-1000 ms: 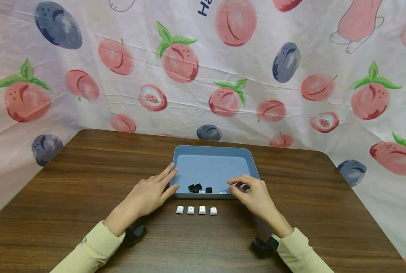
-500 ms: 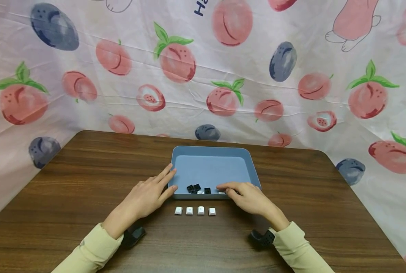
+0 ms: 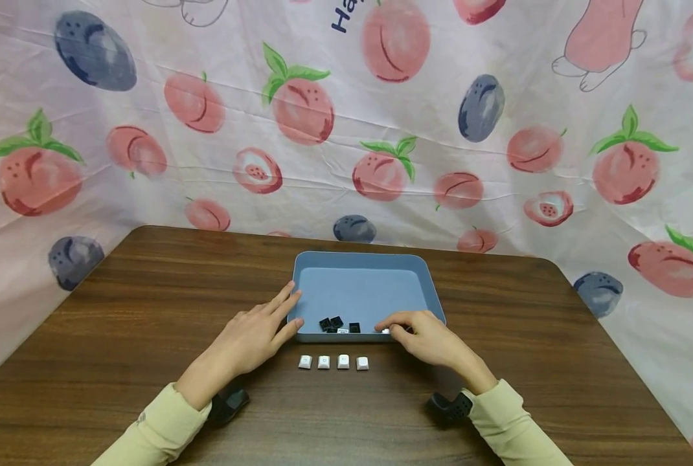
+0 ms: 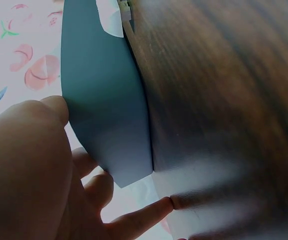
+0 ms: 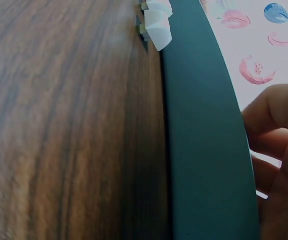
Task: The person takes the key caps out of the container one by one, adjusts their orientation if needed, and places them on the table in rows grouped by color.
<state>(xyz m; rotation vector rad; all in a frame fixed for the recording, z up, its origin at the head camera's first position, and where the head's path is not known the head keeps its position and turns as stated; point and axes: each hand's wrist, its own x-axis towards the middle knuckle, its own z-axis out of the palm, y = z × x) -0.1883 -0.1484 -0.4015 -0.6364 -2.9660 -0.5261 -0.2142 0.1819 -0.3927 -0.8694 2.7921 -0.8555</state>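
Observation:
Beyond the hands' wrists stands a blue tray (image 3: 361,336), whose near wall fills much of both wrist views. My left hand (image 3: 253,333) rests on the tray's left rim with fingers spread and mostly straight; in the left wrist view its thumb (image 4: 56,107) is at the rim. Over the tray's front right corner, my right hand (image 3: 428,340) pinches a white keycap (image 3: 385,331) between thumb and index finger. The right wrist view shows that hand (image 5: 279,135) curled over the rim, the keycap mostly hidden behind the wall.
Several black keycaps (image 3: 337,321) and a white one (image 3: 343,331) lie along the tray's near inside edge. A row of several white keycaps (image 3: 324,362) stands on the brown wooden table (image 3: 335,421) in front. A fruit-print cloth (image 3: 405,162) hangs behind.
My right hand has moved slightly left, then its thumb and index finger have come together on the white keycap, which now looks tilted. The left hand stays at the rim.

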